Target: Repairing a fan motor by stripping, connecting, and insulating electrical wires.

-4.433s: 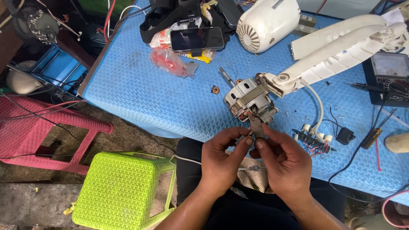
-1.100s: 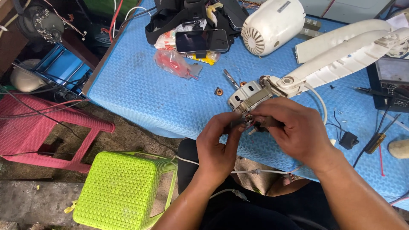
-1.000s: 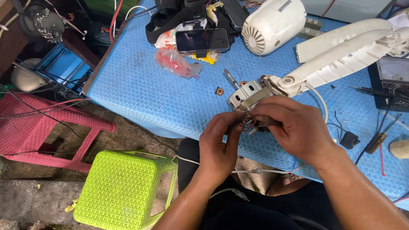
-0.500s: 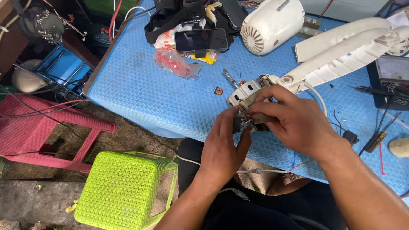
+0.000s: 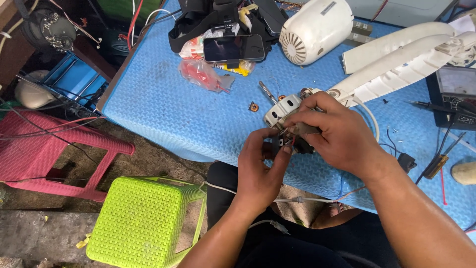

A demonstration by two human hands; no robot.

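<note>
Fingers [image 5: 286, 149] of both hands pinch thin wires on the blocky metal motor [image 5: 283, 110]

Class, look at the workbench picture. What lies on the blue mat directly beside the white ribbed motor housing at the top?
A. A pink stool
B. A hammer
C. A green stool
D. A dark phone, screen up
D: the dark phone lies screen up on the blue mat just left of the white motor housing; both stools stand on the floor.

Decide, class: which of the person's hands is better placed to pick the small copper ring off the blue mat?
Probably the left hand. It only pinches small wires at the motor's near edge, on the side of the copper ring. The right hand wraps over the motor, steadying it, farther from the ring on the blue mat.
</note>
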